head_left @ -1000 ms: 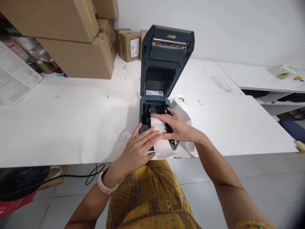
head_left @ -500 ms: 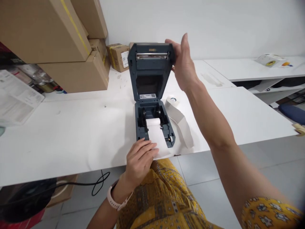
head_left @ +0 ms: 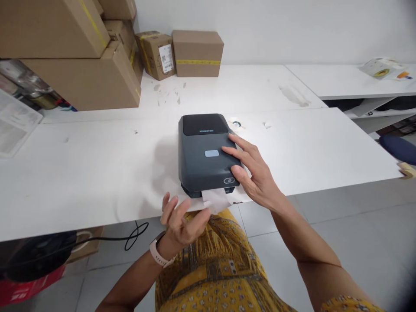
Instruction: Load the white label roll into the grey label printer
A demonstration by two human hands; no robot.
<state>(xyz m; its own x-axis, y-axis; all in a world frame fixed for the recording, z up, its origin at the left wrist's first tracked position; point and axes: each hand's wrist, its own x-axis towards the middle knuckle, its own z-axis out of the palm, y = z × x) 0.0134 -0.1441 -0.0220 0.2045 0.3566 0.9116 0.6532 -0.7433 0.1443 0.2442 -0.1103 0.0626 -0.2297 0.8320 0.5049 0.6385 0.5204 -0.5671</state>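
A dark grey label printer point(head_left: 208, 167) stands near the table's front edge with its lid down over the base. Whether the lid is latched, I cannot tell. From its front a white strip of label paper point(head_left: 217, 199) sticks out over the table edge. The roll inside is hidden by the lid. My right hand point(head_left: 255, 173) rests on the lid's right side with its fingers spread. Just in front of the printer is my left hand point(head_left: 183, 221), its fingers apart and bent beside the paper strip, holding nothing.
Cardboard boxes point(head_left: 87, 80) are stacked at the back left, and two smaller ones, including a long box point(head_left: 198, 54), sit against the wall. A small ring-shaped piece point(head_left: 236, 124) lies behind the printer's right side. Black cable point(head_left: 136, 234) hangs below the table.
The printer lid has swung down from upright to lying over the base. My right hand came down with it. My left hand has lifted off the paper and turned, fingers apart.
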